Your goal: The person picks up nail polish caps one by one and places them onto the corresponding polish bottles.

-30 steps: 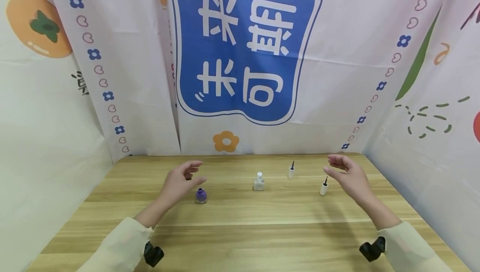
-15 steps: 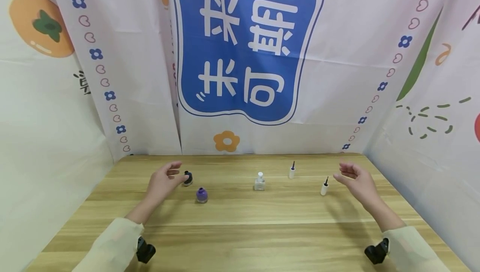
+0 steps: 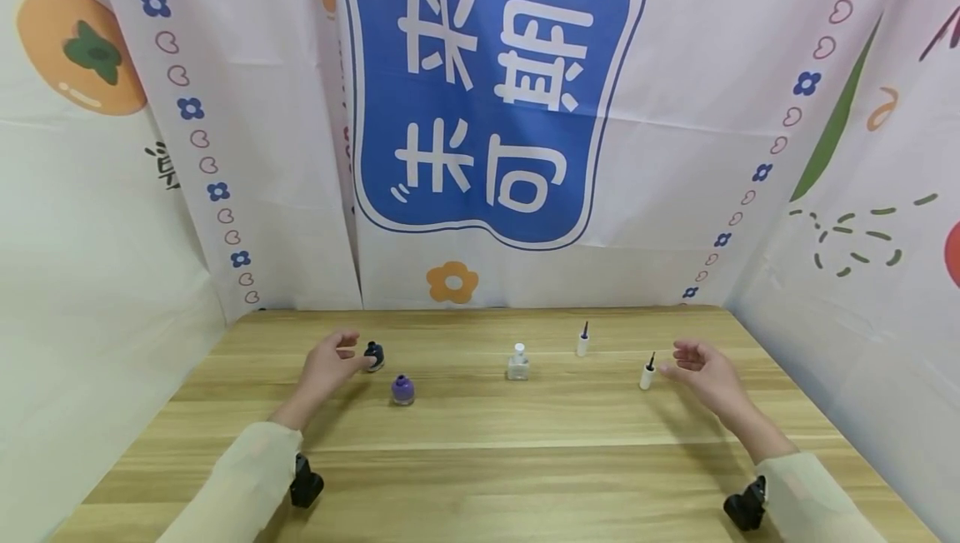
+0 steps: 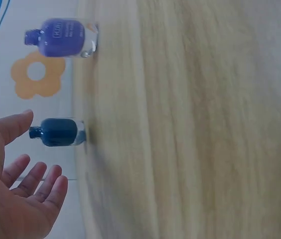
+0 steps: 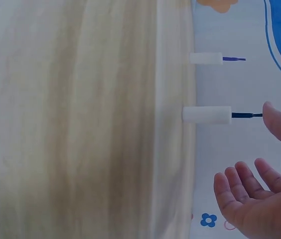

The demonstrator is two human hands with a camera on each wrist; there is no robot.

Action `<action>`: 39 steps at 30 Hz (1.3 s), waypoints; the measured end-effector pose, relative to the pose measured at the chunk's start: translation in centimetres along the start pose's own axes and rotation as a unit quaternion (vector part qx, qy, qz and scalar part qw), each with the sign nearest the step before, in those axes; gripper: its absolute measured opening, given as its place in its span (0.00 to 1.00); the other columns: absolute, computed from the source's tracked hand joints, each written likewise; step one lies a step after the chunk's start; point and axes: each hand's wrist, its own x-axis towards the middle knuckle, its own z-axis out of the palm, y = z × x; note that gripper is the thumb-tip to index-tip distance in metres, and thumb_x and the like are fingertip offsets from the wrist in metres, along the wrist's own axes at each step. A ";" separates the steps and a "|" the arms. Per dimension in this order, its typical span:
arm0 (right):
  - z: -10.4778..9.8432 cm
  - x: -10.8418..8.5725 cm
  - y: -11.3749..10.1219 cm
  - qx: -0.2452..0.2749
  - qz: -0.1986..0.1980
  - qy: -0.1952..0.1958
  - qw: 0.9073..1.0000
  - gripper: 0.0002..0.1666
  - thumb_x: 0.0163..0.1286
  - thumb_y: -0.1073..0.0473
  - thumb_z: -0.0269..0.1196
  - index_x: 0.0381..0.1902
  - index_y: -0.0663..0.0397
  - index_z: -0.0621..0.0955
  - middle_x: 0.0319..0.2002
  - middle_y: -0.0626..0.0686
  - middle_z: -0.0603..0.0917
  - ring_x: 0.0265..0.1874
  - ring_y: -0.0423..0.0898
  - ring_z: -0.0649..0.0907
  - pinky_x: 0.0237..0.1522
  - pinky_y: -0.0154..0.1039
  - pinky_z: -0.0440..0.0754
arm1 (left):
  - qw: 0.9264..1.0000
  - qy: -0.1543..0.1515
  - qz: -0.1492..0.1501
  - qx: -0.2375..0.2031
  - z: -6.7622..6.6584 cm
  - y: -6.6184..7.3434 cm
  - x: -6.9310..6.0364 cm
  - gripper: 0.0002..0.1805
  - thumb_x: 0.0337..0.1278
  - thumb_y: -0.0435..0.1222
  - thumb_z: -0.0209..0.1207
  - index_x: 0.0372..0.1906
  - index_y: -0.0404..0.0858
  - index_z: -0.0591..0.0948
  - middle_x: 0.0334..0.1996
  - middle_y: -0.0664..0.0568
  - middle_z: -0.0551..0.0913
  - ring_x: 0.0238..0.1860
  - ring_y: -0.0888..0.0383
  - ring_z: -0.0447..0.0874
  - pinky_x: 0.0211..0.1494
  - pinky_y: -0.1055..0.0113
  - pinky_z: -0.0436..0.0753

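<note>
My left hand [image 3: 327, 370] is beside a dark teal uncapped bottle [image 3: 374, 356], thumb near its neck; the left wrist view shows a gap between the fingers and the bottle [image 4: 59, 132]. A purple uncapped bottle [image 3: 402, 391] stands nearer the front. On the right, my right hand [image 3: 708, 378] hovers with relaxed, bent fingers by a white cap [image 3: 647, 377] standing with its dark brush upward. In the right wrist view the thumb overlaps the brush tip [image 5: 247, 115]; contact is unclear. Another white cap [image 3: 582, 346] with a purple brush stands farther back.
A clear bottle with a white cap [image 3: 518, 363] stands mid-table. The wooden table [image 3: 495, 476] meets a printed cloth [image 3: 660, 193] at its back edge, and more printed cloth hangs at both sides.
My left hand has moved left and away from the purple bottle, uncovering the dark teal one. My right hand went outward from the near cap, then came slightly back and lower.
</note>
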 end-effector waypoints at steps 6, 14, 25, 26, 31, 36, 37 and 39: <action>0.8 0.2 0.7 -0.007 0.001 -0.030 1.000 0.39 0.63 0.56 0.69 0.61 0.77 0.67 0.56 0.73 0.74 0.54 0.66 0.76 0.55 0.54 0.76 | 1.000 -0.015 0.018 0.012 0.7 -0.6 0.5 0.34 0.54 0.33 0.68 0.63 0.24 0.67 0.59 0.28 0.71 0.56 0.34 0.73 0.55 0.48 0.78; 1.8 0.6 1.2 -0.002 -0.005 -0.060 0.998 0.32 0.61 0.63 0.69 0.56 0.79 0.70 0.49 0.70 0.78 0.49 0.64 0.79 0.50 0.50 0.80 | 0.999 -0.030 0.028 0.018 1.7 -1.1 1.1 0.34 0.49 0.29 0.69 0.61 0.23 0.69 0.55 0.27 0.74 0.54 0.34 0.75 0.57 0.44 0.75; 2.5 1.1 1.4 -0.032 -0.010 -0.067 0.997 0.21 0.60 0.66 0.68 0.47 0.76 0.76 0.39 0.60 0.83 0.40 0.54 0.81 0.42 0.42 0.80 | 0.998 -0.016 0.028 0.056 2.3 -1.4 1.6 0.29 0.50 0.30 0.68 0.55 0.22 0.72 0.48 0.30 0.77 0.51 0.36 0.76 0.56 0.44 0.76; 2.6 1.1 1.3 -0.033 -0.007 -0.068 0.997 0.19 0.61 0.66 0.68 0.46 0.74 0.77 0.39 0.59 0.82 0.39 0.53 0.80 0.41 0.41 0.79 | 0.998 -0.013 0.030 0.058 2.3 -1.4 1.6 0.27 0.50 0.30 0.68 0.54 0.22 0.73 0.47 0.30 0.78 0.51 0.36 0.76 0.56 0.44 0.76; 2.7 1.3 1.2 -0.051 0.000 -0.068 0.996 0.15 0.62 0.65 0.68 0.42 0.71 0.79 0.37 0.58 0.82 0.37 0.49 0.78 0.38 0.39 0.77 | 0.997 0.000 0.036 0.062 2.3 -1.4 1.7 0.20 0.50 0.27 0.66 0.48 0.23 0.75 0.43 0.32 0.80 0.48 0.37 0.77 0.54 0.45 0.76; 2.8 1.4 1.0 -0.066 -0.006 -0.059 0.996 0.14 0.60 0.67 0.69 0.41 0.71 0.80 0.35 0.57 0.82 0.35 0.48 0.78 0.37 0.39 0.77 | 0.997 0.007 0.042 0.071 2.3 -1.5 1.8 0.16 0.52 0.25 0.65 0.46 0.22 0.76 0.40 0.33 0.80 0.46 0.38 0.78 0.52 0.45 0.77; 2.8 1.4 0.9 -0.069 -0.007 -0.058 0.996 0.14 0.59 0.67 0.69 0.40 0.72 0.80 0.35 0.57 0.82 0.34 0.48 0.78 0.37 0.39 0.77 | 0.997 0.008 0.042 0.071 2.3 -1.4 1.8 0.16 0.52 0.25 0.65 0.45 0.22 0.76 0.40 0.33 0.80 0.46 0.38 0.78 0.52 0.45 0.77; 2.7 1.4 0.8 -0.075 -0.008 -0.054 0.996 0.14 0.59 0.67 0.69 0.40 0.71 0.80 0.34 0.56 0.82 0.34 0.48 0.78 0.38 0.40 0.76 | 0.997 0.007 0.041 0.072 2.3 -1.4 1.8 0.16 0.52 0.25 0.64 0.45 0.22 0.76 0.39 0.34 0.80 0.46 0.38 0.78 0.52 0.45 0.77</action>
